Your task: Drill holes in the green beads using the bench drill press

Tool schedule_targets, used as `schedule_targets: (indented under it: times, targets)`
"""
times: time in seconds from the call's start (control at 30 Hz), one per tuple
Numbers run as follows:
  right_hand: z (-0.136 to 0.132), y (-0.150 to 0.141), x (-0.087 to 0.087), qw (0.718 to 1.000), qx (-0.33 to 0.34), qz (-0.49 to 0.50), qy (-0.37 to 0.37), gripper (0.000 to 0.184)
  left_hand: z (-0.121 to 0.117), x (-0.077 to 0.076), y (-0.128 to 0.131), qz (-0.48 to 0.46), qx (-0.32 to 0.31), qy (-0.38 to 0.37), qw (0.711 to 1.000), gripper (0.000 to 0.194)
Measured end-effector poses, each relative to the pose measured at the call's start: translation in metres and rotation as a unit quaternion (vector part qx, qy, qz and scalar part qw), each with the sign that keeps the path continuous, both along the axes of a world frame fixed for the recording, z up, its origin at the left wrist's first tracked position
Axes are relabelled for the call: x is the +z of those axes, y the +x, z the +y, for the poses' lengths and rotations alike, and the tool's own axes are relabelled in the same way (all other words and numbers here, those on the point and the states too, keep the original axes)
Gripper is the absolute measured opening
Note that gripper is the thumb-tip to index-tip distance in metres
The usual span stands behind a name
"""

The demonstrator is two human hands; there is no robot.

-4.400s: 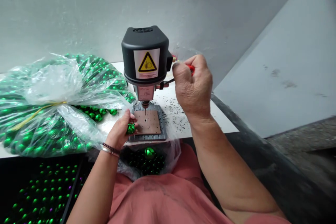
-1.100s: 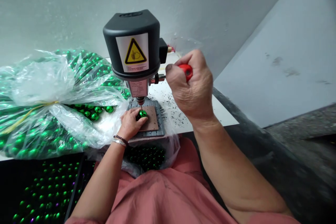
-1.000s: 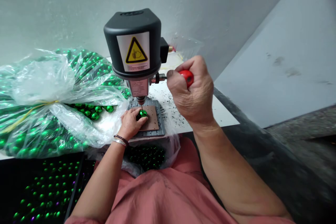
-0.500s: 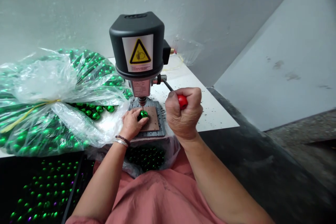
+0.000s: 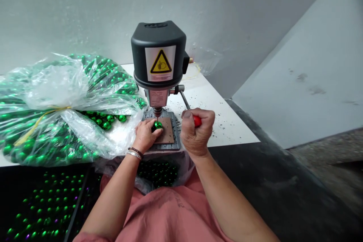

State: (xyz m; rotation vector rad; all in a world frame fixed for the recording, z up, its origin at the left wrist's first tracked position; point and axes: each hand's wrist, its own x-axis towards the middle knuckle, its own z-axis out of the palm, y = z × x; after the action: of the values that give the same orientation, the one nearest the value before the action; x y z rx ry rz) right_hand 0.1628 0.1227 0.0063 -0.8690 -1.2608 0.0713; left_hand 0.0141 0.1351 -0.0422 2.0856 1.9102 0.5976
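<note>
The L hand rests on the brown plate, its fingers closed over a shiny green ball, which sits on the plate. The thin drill bit of the bench drill stands upright right above this ball; tip touching or almost, I cannot tell. R hand is nearer the feed lever, closed tight on its red handle. A plastic bag of green balls lies left on the counter.
</note>
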Motion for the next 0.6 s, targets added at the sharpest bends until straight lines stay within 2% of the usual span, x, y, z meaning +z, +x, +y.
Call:
schedule_targets:
  times: [0.07, 0.17, 0.23, 0.3, 0.37, 0.47, 0.53, 0.6]
  targets:
    - [0.0, 0.0, 0.012, 1.0, -0.012, 0.008, -0.004, 0.009, 0.001, 0.0, 0.001, 0.001, 0.002, 0.006, 1.0, 0.042]
    - [0.004, 0.001, 0.052, 0.998, -0.064, -0.009, -0.01, 0.01, -0.001, 0.003, 0.003, -0.013, 0.002, 0.009, 1.0, 0.036]
    - [0.01, 0.003, 0.081, 0.997, -0.063, -0.029, -0.044, 0.014, -0.007, 0.009, 0.0, -0.041, 0.001, 0.006, 0.999, 0.028]
    - [0.015, 0.005, 0.1, 0.995, -0.055, -0.03, -0.078, 0.018, -0.018, 0.019, -0.006, -0.078, -0.021, -0.009, 0.997, 0.028]
    - [0.019, 0.005, 0.107, 0.994, -0.055, -0.028, -0.092, 0.02, -0.031, 0.031, -0.015, -0.109, -0.088, -0.043, 0.989, 0.035]
    - [0.02, 0.005, 0.102, 0.996, -0.057, -0.028, -0.068, 0.021, -0.047, 0.047, -0.031, -0.144, -0.18, -0.1, 0.968, 0.047]
    - [0.019, 0.004, 0.096, 0.997, -0.054, -0.027, -0.048, 0.022, -0.05, 0.053, -0.042, -0.195, -0.159, -0.1, 0.963, 0.049]
    - [0.017, 0.004, 0.094, 0.998, -0.046, -0.025, -0.043, 0.023, -0.043, 0.053, -0.053, -0.283, -0.061, -0.065, 0.955, 0.046]
